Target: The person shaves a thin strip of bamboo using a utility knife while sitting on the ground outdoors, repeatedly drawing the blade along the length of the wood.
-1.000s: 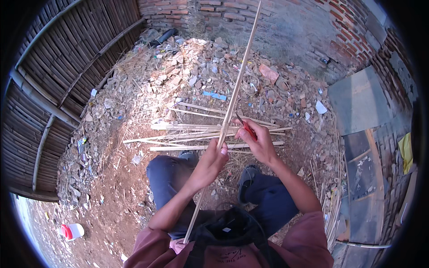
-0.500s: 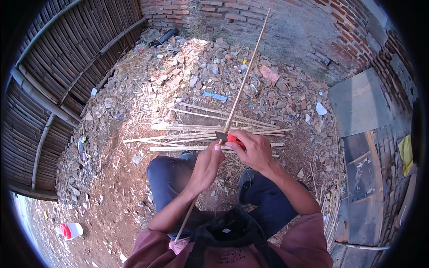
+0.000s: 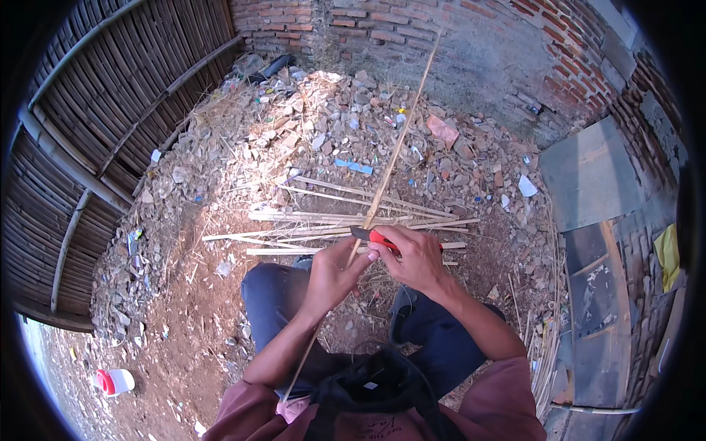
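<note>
Weathered brick (image 3: 390, 33) walls off the far side of this outdoor plot, and a wall of upright bamboo slats (image 3: 151, 55) braced with poles closes its left. Between them, a heap of broken masonry and litter (image 3: 276, 151) slopes down to bare brown earth (image 3: 198, 316); a strip of bright blue plastic (image 3: 354, 167) and a flat reddish shard (image 3: 442, 131) lie on it. Grey sheet panels (image 3: 592, 176) stand along the right side, with a yellow sheet (image 3: 668, 253) near the edge of the view. At lower left, a whitish plastic container with a red lid (image 3: 115, 381) lies on the ground.

Near the middle, the person sits with bent knees in dark blue trousers (image 3: 273, 298), both hands held close together in front. One long, thin bamboo strip (image 3: 396, 154) runs on a slant from the person's lap, through the hands and up over the rubble, its far tip before the brickwork. The left hand (image 3: 329, 278) grips this strip, thumb and fingers closed on it. The right hand (image 3: 417, 259) has its fingers wrapped around a red-handled knife (image 3: 381, 239), whose dark blade lies across the strip just beyond the left hand; how deep the edge sits cannot be told. Beyond the knees, a loose pile of pale split strips (image 3: 294, 217) lies on the soil, mostly crosswise.
</note>
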